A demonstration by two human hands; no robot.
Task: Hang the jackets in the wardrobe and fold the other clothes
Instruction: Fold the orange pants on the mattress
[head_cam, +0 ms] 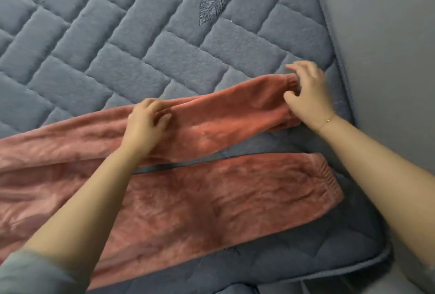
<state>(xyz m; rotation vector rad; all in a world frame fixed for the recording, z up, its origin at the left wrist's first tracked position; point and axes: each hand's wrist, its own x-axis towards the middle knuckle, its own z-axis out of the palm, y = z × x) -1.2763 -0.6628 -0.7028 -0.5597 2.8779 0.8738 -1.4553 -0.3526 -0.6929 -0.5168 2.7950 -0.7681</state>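
Note:
A pair of fluffy salmon-pink trousers (211,199) lies spread on the bed, its two legs running from the left toward the right, cuffs at the right. My left hand (146,126) pinches the fabric of the far leg near its middle. My right hand (306,98) grips the elastic cuff of that same far leg at the right end. The near leg lies flat below my arms, its gathered cuff (327,176) untouched. The waist end runs out of view at the left.
The quilted grey-blue bed cover (141,46) with leaf embroidery fills the far side. The bed's piped edge (339,58) runs down the right, with a grey wall or floor (388,34) beyond it. The bed corner sits at bottom right.

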